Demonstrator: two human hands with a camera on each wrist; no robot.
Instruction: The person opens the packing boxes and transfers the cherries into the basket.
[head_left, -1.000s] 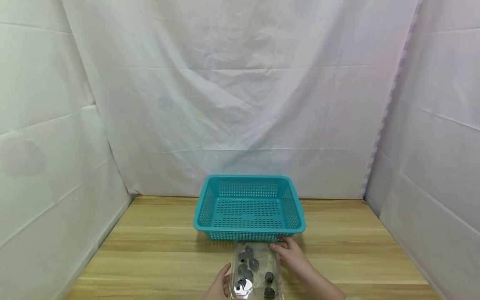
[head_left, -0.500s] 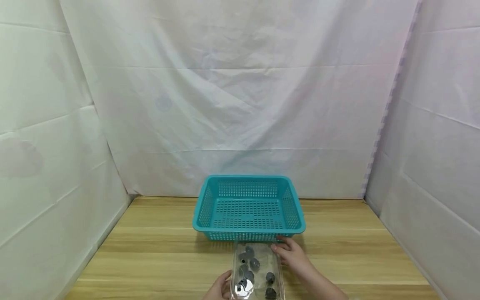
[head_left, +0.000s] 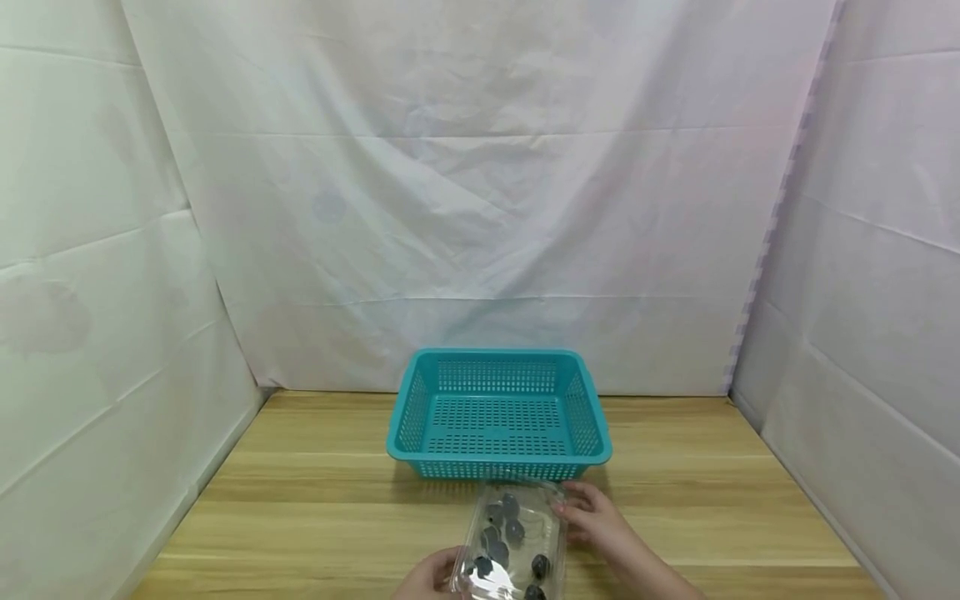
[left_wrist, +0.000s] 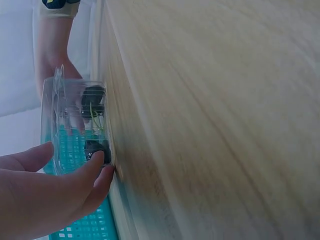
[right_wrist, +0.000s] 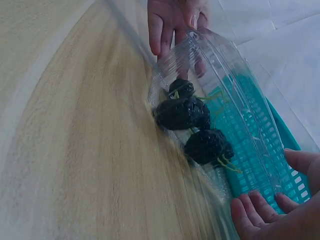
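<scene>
A clear plastic clamshell box [head_left: 531, 527] lies in front of the basket, with several dark, rounded fruits [head_left: 497, 552] inside. Thin green stems show on these fruits [right_wrist: 185, 114] in the right wrist view; their exact kind is unclear. My left hand [head_left: 429, 577] grips the box's near left side, thumb by the lid and fingers low on the base in the left wrist view. At the far right corner my right hand [head_left: 592, 518] holds the box between thumb and fingers. The lid looks closed. Whether the box's base fully touches the table cannot be told.
A turquoise perforated plastic basket [head_left: 397, 417] stands just beyond the box with nothing inside. Under everything is a wood-grain table [head_left: 315, 508]. White cloth [head_left: 480, 208] hangs behind it and along both sides.
The clamshell box has turned slightly clockwise, its far end shifting right. My right hand has moved a little right and nearer with it; my left hand has shifted slightly left and nearer.
</scene>
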